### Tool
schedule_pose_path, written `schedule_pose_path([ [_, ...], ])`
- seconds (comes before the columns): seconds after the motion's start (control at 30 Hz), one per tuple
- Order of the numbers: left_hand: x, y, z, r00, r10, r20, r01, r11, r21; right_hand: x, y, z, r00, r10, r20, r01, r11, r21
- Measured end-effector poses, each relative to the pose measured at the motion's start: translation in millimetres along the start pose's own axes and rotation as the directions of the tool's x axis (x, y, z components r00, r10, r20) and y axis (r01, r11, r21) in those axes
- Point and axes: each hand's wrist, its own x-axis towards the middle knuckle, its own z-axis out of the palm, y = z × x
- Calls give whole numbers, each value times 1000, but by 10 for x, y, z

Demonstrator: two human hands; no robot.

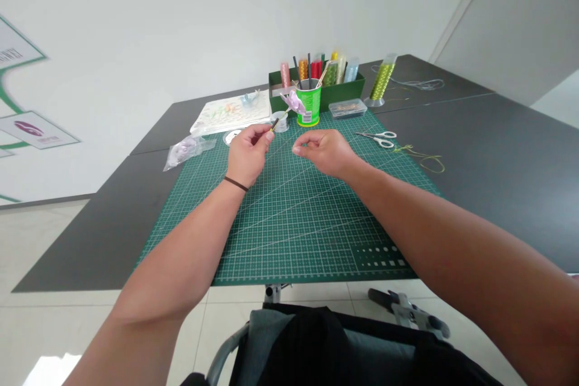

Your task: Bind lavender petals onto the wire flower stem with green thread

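My left hand (248, 154) pinches a thin dark stem (274, 124) that carries a pale lilac fabric flower (293, 102) at its tip. My right hand (323, 152) hangs a little to the right of the stem, apart from it, with fingers curled together and nothing visible in them. Both hands are above a green cutting mat (294, 223) with a printed grid. The flower overlaps the view of a green cup (309, 105) behind it.
Beyond the mat stand a green box (316, 87) of thread spools, a small plastic case (347, 108), and a green wire spool (382, 79). Scissors (377, 139) and loose yellow wire (420, 158) lie right; a plastic bag (186, 151) and papers (230, 113) lie left.
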Motion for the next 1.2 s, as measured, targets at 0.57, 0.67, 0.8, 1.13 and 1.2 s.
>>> schedule_pose_path([
  [0.57,-54,140,-51,986,131,99,-160,904,397,-120,-151,38,994,-113,8,113,984,-138],
  [0.67,-75,162,-38,983,140,120,-179,874,453,-130,-171,37,990,-137,20,138,978,-159],
  [0.8,-95,164,-23,980,134,148,-190,853,486,-132,-187,34,984,-175,30,177,965,-192],
  [1.13,-106,175,-62,908,172,381,-372,751,546,-114,-216,-43,967,-247,59,253,915,-314],
  [1.2,-113,182,-60,890,187,415,-402,752,523,-104,-215,-65,965,-257,53,260,911,-320],
])
